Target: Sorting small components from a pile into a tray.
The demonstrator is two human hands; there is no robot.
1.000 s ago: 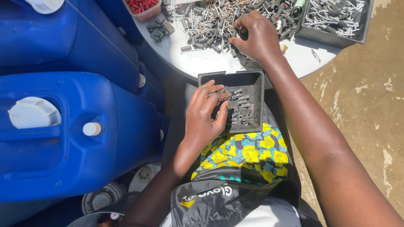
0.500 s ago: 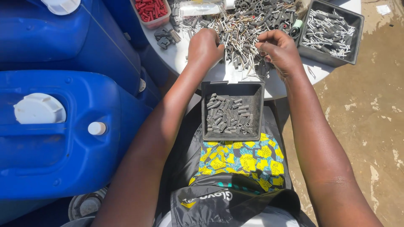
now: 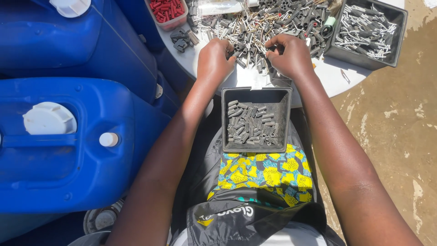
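Observation:
A square dark tray (image 3: 286, 98) rests on my lap and holds several short grey plastic sleeves (image 3: 251, 124). Beyond it, a white round table (image 3: 339, 75) carries a heap of mixed grey sleeves and metal pins (image 3: 268, 25). My left hand (image 3: 213, 59) reaches into the near edge of the heap with its fingers curled among the pieces. My right hand (image 3: 291, 57) is beside it, fingertips pinching at small parts in the same heap. What either hand's fingers hold is hidden.
Two big blue jerrycans (image 3: 59, 150) with white caps stand close on the left. A second dark tray (image 3: 366, 32) of pale pins sits at the table's far right, a small tub of red pieces (image 3: 167, 10) at the far left. Sandy ground lies to the right.
My left hand left the lap tray and went up to the heap on the table. My right hand stayed at the heap, shifting slightly. The camera view moved a little lower.

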